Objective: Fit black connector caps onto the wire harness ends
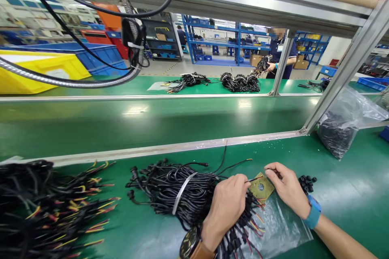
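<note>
My left hand (229,198), with a watch on its wrist, pinches a black cable near its stripped end. Under and beside it lies a bundle of black cables (182,188) with a white tie around it. My right hand (284,184), a blue band on its wrist, has thumb and index finger together near the cable's tip; anything between them is too small to name. Between the hands a yellowish square plate (261,187) with a round hole lies by a clear plastic bag (278,226). Small black parts (307,183) sit right of my right hand.
More cables with coloured ends (54,210) lie at the left. A metal post (340,62) and a bag of black parts (338,131) stand at the right. Across the green bench (182,117), a person (281,54) holds cables.
</note>
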Demonstrator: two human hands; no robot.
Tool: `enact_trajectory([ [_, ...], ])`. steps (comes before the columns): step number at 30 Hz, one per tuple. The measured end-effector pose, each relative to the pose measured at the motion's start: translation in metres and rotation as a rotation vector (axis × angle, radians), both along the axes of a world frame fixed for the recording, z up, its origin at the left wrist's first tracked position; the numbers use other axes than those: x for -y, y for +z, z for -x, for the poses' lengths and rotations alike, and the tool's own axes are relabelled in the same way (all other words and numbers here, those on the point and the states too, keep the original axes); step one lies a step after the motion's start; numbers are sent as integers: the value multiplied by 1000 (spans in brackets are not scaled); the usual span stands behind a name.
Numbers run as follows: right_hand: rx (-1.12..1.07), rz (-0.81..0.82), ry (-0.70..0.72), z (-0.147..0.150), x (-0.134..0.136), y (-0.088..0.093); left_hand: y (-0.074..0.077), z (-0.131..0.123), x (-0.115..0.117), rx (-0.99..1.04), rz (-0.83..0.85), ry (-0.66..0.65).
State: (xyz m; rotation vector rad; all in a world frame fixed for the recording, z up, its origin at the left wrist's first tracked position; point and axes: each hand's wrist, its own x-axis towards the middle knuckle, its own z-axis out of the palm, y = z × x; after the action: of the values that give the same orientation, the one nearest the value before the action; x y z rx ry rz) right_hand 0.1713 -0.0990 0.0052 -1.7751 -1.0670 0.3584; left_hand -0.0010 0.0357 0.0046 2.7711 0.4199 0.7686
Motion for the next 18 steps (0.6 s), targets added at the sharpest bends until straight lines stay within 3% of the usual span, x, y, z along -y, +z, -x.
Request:
enact_trajectory([
  [6,-207,-40,9,5,0,-4,-2,1,1,40,13,-4],
  [11,-360,-93,127,9,-3,-8,-2,2,1,58,13,-37],
  [18,-399,-126,199,12,-4,-9,-1,5,2,24,2,-84],
])
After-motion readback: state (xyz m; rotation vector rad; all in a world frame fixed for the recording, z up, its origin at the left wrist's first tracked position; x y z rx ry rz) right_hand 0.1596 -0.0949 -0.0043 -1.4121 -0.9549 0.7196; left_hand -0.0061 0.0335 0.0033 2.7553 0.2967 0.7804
